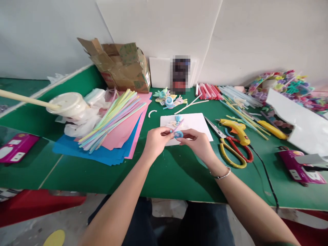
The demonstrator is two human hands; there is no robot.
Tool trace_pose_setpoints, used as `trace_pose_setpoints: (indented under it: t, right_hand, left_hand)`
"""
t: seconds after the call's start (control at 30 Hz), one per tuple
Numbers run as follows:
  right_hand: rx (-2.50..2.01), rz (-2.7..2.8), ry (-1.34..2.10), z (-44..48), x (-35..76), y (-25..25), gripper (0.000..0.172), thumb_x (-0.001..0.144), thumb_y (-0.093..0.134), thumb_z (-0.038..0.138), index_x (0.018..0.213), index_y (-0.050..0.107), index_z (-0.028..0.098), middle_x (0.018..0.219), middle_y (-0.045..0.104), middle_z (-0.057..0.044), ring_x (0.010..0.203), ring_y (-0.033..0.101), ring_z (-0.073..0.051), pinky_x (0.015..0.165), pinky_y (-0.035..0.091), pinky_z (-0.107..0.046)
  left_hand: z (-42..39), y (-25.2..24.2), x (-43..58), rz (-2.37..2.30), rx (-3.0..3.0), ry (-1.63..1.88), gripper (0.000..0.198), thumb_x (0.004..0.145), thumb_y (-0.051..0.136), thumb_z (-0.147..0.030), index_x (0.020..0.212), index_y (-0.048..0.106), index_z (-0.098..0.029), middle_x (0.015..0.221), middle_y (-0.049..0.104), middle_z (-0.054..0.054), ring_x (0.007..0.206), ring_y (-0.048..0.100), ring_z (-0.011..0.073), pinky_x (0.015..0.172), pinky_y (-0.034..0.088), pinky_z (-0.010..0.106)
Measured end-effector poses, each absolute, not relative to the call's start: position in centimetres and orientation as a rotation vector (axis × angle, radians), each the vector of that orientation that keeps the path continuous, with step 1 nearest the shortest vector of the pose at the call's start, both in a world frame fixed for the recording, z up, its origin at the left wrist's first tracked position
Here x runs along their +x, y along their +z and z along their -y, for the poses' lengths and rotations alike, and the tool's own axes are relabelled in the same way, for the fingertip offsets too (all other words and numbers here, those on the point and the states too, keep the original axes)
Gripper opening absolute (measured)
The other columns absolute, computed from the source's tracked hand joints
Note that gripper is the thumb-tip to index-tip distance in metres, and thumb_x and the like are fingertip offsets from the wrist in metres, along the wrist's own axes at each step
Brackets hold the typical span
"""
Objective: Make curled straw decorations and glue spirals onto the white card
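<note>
Both hands meet over a white board (201, 128) on the green table. Between their fingertips is a small blue pipe cleaner coil (178, 134), with a thin purple stem (178, 125) rising from it. My left hand (157, 140) is closed, pinching the coil's left side near the stem. Closed too, my right hand (198, 142) grips the coil's right edge. Just beyond the fingers, a light-blue fuzzy piece (178, 118) and some pale bits lie on the board. Farther back sits a pile of pastel pipe cleaner pieces (164, 94), including a blue-and-white spiral (169, 101).
Scissors (232, 150) and a yellow glue gun (235, 130) with a cord lie right. Pastel pipe cleaners (112, 119) rest on coloured sheets (128, 136) at left, beside a white tub (68, 104). Behind stand a cardboard box (123, 66) and red glue-stick-like rods (208, 91).
</note>
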State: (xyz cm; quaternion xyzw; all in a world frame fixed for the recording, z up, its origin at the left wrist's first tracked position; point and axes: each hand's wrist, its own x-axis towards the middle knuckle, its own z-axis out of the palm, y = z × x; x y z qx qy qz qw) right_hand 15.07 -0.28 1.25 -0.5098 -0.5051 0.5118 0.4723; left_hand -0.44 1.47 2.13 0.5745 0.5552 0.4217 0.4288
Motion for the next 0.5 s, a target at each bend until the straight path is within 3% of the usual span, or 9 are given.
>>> trace_pose_setpoints:
  t: [0.5]
  right_hand:
    - [-1.313, 0.921, 1.298, 0.2, 15.1, 1.3, 0.027, 0.057, 0.079, 0.040, 0.067, 0.071, 0.016, 0.061, 0.066, -0.002, 0.062, 0.064, -0.015, 0.052, 0.056, -0.026]
  left_hand:
    - [-0.3, 1.6, 1.8, -1.392, 1.147, 1.217, 0.011, 0.068, 0.069, -0.027, 0.073, 0.070, -0.018, 0.070, 0.072, 0.003, 0.071, 0.068, 0.0195, 0.065, 0.051, 0.025]
